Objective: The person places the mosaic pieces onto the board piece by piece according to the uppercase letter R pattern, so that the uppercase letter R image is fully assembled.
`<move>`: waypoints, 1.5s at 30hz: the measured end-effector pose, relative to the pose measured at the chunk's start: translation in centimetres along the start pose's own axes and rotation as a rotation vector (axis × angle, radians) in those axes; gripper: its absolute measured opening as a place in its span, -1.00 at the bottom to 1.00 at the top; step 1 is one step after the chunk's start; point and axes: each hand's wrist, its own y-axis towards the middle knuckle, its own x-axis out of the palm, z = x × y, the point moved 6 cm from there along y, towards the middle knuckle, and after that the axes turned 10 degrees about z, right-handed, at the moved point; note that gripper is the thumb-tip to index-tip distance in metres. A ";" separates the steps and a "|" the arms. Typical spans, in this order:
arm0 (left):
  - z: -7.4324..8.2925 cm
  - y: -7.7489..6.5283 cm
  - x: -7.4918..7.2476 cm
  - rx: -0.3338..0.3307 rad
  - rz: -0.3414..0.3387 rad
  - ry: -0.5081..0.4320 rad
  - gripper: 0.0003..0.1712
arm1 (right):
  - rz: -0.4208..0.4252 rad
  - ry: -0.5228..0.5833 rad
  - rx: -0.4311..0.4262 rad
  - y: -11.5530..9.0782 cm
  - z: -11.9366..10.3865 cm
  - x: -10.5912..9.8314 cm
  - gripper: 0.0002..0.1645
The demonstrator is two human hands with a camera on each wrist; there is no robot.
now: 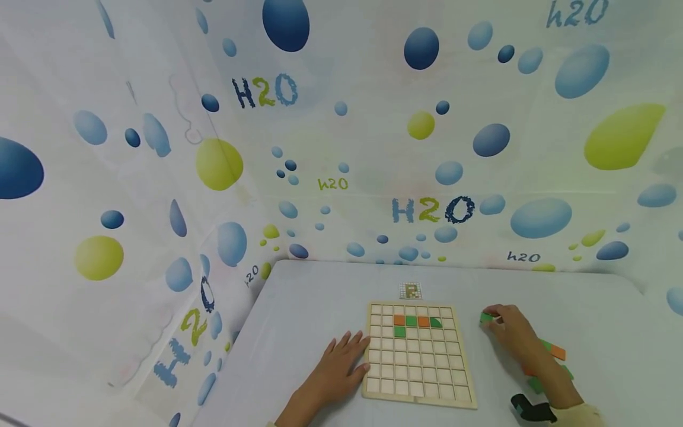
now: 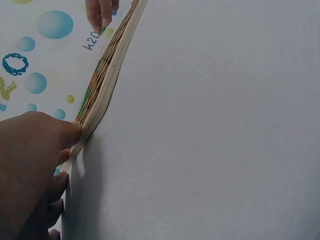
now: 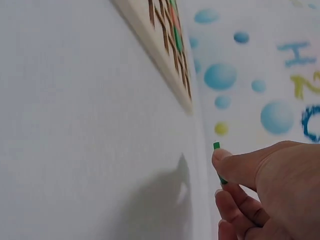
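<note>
A light wooden grid board [image 1: 418,362] lies on the table. Its upper rows hold an orange square tile [image 1: 399,320], a green square tile [image 1: 411,321], a second orange tile [image 1: 423,321] and a green rounded-corner tile [image 1: 436,322], with another green tile [image 1: 399,332] below the first. My left hand [image 1: 338,367] rests flat with spread fingers against the board's left edge; the thumb meets the wooden rim [image 2: 107,90] in the left wrist view. Off the board's upper right, my right hand [image 1: 514,332] pinches a small green tile [image 3: 217,146] between thumb and fingers, partly covered by them.
Loose orange tiles [image 1: 558,352] and green tiles [image 1: 536,385] lie under and beside the right forearm. A small pattern card [image 1: 410,290] sits beyond the board's far edge. A black strap-like object [image 1: 532,409] is at the right wrist. Patterned white curtains [image 1: 373,142] enclose the table.
</note>
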 end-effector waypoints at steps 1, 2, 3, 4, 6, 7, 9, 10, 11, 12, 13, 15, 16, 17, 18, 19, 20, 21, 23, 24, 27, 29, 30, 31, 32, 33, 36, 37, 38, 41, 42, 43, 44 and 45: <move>0.0 0.0 0.0 0.000 0.002 0.002 -0.30 | 0.008 0.004 -0.031 -0.1 -0.9 0.4 -0.66; 0.0 0.0 0.0 0.000 0.003 0.002 -0.29 | 0.015 0.004 -0.052 -0.3 -1.7 0.8 -0.67; 0.0 0.0 0.0 0.000 0.005 0.003 -0.29 | 0.017 0.005 -0.069 -0.4 -2.5 1.2 -0.68; 0.0 0.0 -0.1 0.001 0.006 0.005 -0.29 | 0.016 0.008 -0.083 -0.5 -3.2 1.5 -0.68; -0.1 0.0 -0.1 0.001 0.008 0.007 -0.29 | -0.003 0.019 -0.099 -0.8 -4.4 2.4 -0.67; -0.1 0.0 -0.1 0.002 0.009 0.008 -0.29 | -0.015 0.029 -0.100 -0.8 -4.9 2.8 -0.67; -0.1 0.0 -0.2 0.003 0.010 0.006 -0.29 | -0.039 0.045 -0.090 -0.9 -5.6 3.7 -0.69; 0.0 0.0 -0.2 0.003 0.010 0.006 -0.29 | -0.052 0.054 -0.088 -1.0 -5.9 4.1 -0.71; 0.0 0.0 -0.2 0.002 0.010 0.003 -0.29 | -0.061 0.057 -0.089 -1.0 -6.2 4.5 -0.74; 0.0 0.0 -0.2 0.002 0.008 0.000 -0.29 | -0.067 0.051 -0.095 -1.0 -6.4 4.8 -0.77; 0.0 0.0 -0.3 0.001 0.009 -0.002 -0.29 | -0.069 0.042 -0.100 -0.9 -6.7 5.1 -0.80; 0.0 0.0 -0.2 -0.001 0.007 -0.001 -0.29 | -0.068 0.013 -0.122 -1.0 -7.1 5.5 -0.84; 0.0 0.0 -0.2 -0.001 0.007 0.000 -0.29 | -0.066 0.002 -0.138 -1.0 -7.3 5.7 -0.85; 0.0 0.0 -0.2 -0.002 0.007 0.002 -0.29 | -0.060 -0.011 -0.151 -1.0 -7.5 5.8 -0.85; -0.1 0.0 -0.2 -0.002 0.006 0.005 -0.29 | -0.057 -0.019 -0.158 -1.1 -7.6 5.8 -0.85; -0.1 0.0 -0.2 -0.003 0.006 0.007 -0.29 | -0.053 -0.019 -0.159 -1.1 -7.7 5.9 -0.84; -0.1 0.0 -0.1 -0.004 0.006 0.009 -0.29 | -0.054 -0.016 -0.159 -1.1 -7.8 5.9 -0.84; -0.1 0.0 -0.1 -0.005 0.005 0.009 -0.29 | -0.054 -0.015 -0.158 -1.2 -7.9 6.0 -0.84; -0.2 0.0 -0.1 -0.008 0.003 0.007 -0.29 | -0.061 -0.012 -0.152 -1.3 -8.0 6.1 -0.85; -0.2 0.0 -0.1 -0.008 0.003 0.005 -0.29 | -0.069 -0.011 -0.146 -1.3 -8.0 6.2 -0.85; -0.2 0.0 -0.1 -0.002 0.004 0.003 -0.28 | -0.083 -0.016 -0.142 -1.5 -8.1 6.5 -0.86; -0.2 0.0 -0.1 0.004 0.004 0.005 -0.29 | -0.085 -0.019 -0.146 -1.7 -8.1 6.6 -0.85; -0.2 0.0 -0.1 0.006 0.005 0.006 -0.28 | -0.083 -0.020 -0.149 -1.7 -8.1 6.6 -0.85; -0.2 0.0 0.0 0.007 0.003 0.007 -0.29 | -0.076 -0.014 -0.157 -1.8 -8.2 6.6 -0.84; -0.3 0.0 0.0 0.006 0.001 0.009 -0.29 | -0.070 -0.008 -0.163 -1.8 -8.2 6.6 -0.84; -0.3 0.0 0.0 0.005 0.000 0.009 -0.28 | -0.062 0.000 -0.170 -1.9 -8.2 6.5 -0.84; -0.4 0.0 0.1 0.001 -0.006 0.011 -0.28 | -0.043 0.025 -0.186 -2.1 -8.4 6.4 -0.84; -0.4 0.0 0.1 0.000 -0.008 0.013 -0.28 | -0.039 0.032 -0.191 -2.2 -8.4 6.3 -0.84; -0.4 0.0 0.2 -0.001 -0.010 0.013 -0.28 | -0.038 0.028 -0.191 -2.2 -8.4 6.3 -0.84; -0.4 0.1 0.1 -0.001 -0.014 0.005 -0.28 | -0.046 0.013 -0.184 -2.3 -8.4 5.9 -0.84; -0.4 0.1 0.1 -0.001 -0.016 0.001 -0.28 | -0.050 0.000 -0.174 -2.3 -8.3 5.7 -0.85; -0.3 0.2 0.1 0.000 -0.018 -0.002 -0.28 | -0.055 -0.013 -0.160 -2.2 -8.1 5.4 -0.85; -0.3 0.2 0.1 0.000 -0.019 -0.006 -0.28 | -0.061 -0.025 -0.144 -2.1 -7.8 5.0 -0.85; -0.3 0.3 0.1 0.001 -0.020 -0.009 -0.28 | -0.071 -0.036 -0.124 -2.0 -7.3 4.6 -0.84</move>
